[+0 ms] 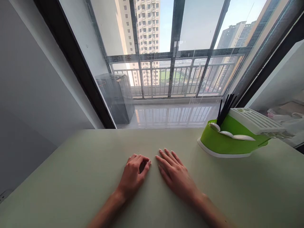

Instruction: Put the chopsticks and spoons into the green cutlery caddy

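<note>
My left hand (136, 171) rests on the pale green table (71, 177), its thumb and forefinger tips meeting in a pinch. Anything between those tips is too small or hidden to make out. Just to the right, my right hand (175, 172) lies flat, palm down, with fingers stretched out and holding nothing. A narrow gap separates the two hands.
A green and white utensil holder (218, 142) stands at the table's right back, with black chopsticks (225, 109) and several white spoons (243, 137). Beyond the table are a glass window and a balcony railing (185, 79); a grey wall (28, 95) borders the left.
</note>
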The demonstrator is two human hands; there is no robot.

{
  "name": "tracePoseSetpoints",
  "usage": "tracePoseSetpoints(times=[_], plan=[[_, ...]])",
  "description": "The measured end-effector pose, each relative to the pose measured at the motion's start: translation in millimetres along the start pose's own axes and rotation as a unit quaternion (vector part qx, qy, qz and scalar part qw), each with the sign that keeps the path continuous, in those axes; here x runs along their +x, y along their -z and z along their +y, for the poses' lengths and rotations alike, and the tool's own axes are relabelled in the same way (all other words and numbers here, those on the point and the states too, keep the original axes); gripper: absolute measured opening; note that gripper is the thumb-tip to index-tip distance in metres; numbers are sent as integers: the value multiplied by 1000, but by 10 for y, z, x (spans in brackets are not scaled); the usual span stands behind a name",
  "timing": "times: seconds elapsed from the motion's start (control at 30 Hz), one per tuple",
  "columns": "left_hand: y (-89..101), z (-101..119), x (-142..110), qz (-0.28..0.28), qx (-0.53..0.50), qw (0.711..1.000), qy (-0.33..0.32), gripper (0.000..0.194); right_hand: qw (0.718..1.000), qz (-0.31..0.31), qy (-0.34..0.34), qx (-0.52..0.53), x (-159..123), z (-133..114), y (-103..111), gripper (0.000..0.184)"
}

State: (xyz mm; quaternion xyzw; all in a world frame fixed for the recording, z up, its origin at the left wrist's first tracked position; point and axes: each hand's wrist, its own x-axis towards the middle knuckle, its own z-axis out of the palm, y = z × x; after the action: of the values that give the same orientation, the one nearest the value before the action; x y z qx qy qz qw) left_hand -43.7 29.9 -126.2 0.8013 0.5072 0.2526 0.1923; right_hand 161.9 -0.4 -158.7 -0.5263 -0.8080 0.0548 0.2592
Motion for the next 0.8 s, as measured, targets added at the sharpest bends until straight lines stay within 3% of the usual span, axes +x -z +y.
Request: tracePoseSetpoints(times=[0.8], plan=[[20,37,11,7,10,1000,-7,24,1000,-4,2,5,-2,15,1,43]])
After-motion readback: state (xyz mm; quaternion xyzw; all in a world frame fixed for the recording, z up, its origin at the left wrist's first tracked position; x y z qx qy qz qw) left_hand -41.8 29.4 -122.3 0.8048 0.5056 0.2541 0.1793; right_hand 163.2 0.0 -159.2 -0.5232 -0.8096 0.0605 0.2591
